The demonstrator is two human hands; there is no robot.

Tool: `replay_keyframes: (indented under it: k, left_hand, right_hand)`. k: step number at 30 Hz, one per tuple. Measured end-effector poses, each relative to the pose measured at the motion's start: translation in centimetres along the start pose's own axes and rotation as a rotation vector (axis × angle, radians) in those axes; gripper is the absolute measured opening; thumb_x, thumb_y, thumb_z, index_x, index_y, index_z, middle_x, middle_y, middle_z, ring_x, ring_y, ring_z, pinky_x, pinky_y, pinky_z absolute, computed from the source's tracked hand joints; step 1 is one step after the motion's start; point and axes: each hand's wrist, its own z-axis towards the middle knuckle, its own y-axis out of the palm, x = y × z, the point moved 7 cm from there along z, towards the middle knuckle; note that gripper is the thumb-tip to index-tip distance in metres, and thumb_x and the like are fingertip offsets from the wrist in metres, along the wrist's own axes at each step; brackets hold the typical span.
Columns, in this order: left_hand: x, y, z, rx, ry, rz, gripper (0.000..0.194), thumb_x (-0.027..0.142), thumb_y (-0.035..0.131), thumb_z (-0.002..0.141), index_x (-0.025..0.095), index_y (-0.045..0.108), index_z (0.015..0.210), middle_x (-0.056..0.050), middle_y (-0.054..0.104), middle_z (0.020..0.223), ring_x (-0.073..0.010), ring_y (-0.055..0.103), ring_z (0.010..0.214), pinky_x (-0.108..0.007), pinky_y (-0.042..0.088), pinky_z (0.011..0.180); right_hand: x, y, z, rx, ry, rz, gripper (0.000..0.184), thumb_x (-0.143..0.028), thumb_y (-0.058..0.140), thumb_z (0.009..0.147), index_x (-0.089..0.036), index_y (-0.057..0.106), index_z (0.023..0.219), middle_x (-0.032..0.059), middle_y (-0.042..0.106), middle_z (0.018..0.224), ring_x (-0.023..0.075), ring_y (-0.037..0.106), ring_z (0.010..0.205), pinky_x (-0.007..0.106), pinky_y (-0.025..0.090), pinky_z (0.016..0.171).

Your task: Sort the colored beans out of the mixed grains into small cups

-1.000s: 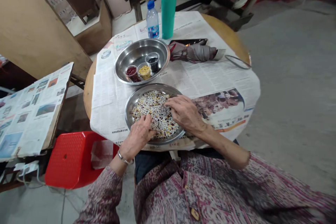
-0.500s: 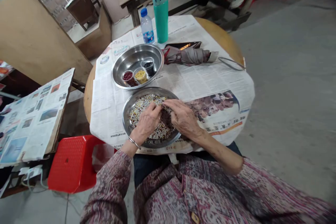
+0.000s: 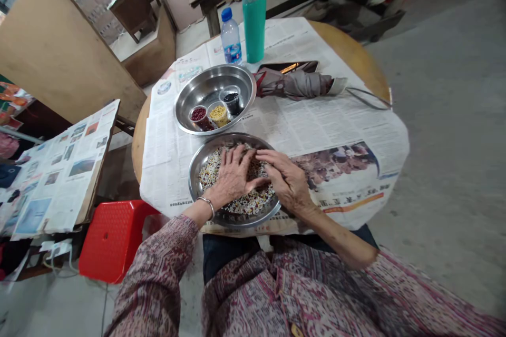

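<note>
A steel dish (image 3: 197,189) of mixed white, dark and yellow beans (image 3: 253,202) sits at the near edge of a round table covered in newspaper (image 3: 316,126). My left hand (image 3: 233,176) lies flat on the beans with its fingers stretched out. My right hand (image 3: 286,179) rests beside it on the beans, fingers extended and touching the left hand's fingers. Behind the dish stands a second steel bowl (image 3: 197,87) holding three small cups: red beans (image 3: 198,114), yellow beans (image 3: 217,112) and black beans (image 3: 231,98).
A teal flask (image 3: 253,13) and a water bottle (image 3: 231,39) stand at the table's far side, with a folded umbrella (image 3: 296,83) and a phone (image 3: 290,67) to the right. A red stool (image 3: 113,239) and a newspaper-covered board (image 3: 59,168) are on my left.
My left hand moved from the dish's near left edge up onto the middle of the beans and spread flat. My right hand stayed on the beans, now touching the left.
</note>
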Motion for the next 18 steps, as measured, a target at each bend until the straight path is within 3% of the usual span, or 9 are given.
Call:
replay_keyframes:
  k: [6, 10, 13, 18]
  left_hand:
    - [2.9, 1.1, 0.6, -0.104, 0.231, -0.079, 0.036, 0.031, 0.057, 0.095, 0.014, 0.055, 0.127, -0.019, 0.054, 0.133, -0.0327, 0.051, 0.128, -0.052, 0.048, 0.107]
    - [3.7, 0.7, -0.4, -0.207, 0.351, 0.0, 0.023, 0.021, 0.047, 0.1, 0.014, 0.057, 0.12, -0.014, 0.061, 0.12, -0.0259, 0.062, 0.111, -0.04, 0.056, 0.094]
    - [2.7, -0.6, -1.9, -0.256, 0.346, 0.099, 0.02, 0.018, 0.041, 0.102, 0.015, 0.06, 0.109, -0.01, 0.063, 0.106, -0.0221, 0.064, 0.098, -0.035, 0.057, 0.084]
    - [0.3, -3.4, -5.2, -0.259, 0.231, 0.075, 0.014, 0.022, 0.047, 0.102, 0.017, 0.06, 0.103, -0.006, 0.063, 0.1, -0.0191, 0.063, 0.097, -0.032, 0.056, 0.084]
  right_hand:
    - [0.3, -0.1, -0.1, 0.024, 0.019, 0.003, 0.03, -0.031, 0.045, 0.1, -0.024, 0.072, 0.109, 0.0095, 0.074, 0.115, 0.0236, 0.067, 0.113, 0.048, 0.052, 0.103]
    - [0.1, -0.1, 0.0, 0.024, 0.005, -0.007, 0.03, -0.03, 0.044, 0.101, -0.022, 0.072, 0.109, 0.0101, 0.074, 0.114, 0.0227, 0.066, 0.111, 0.047, 0.052, 0.103]
    - [-0.1, 0.0, 0.2, 0.017, -0.006, -0.014, 0.029, -0.027, 0.044, 0.101, -0.022, 0.071, 0.109, 0.0098, 0.074, 0.114, 0.0217, 0.066, 0.111, 0.046, 0.052, 0.102]
    - [-0.3, -0.1, 0.2, 0.014, 0.002, -0.024, 0.028, -0.027, 0.045, 0.101, -0.024, 0.072, 0.108, 0.008, 0.075, 0.112, 0.0216, 0.067, 0.109, 0.046, 0.053, 0.1]
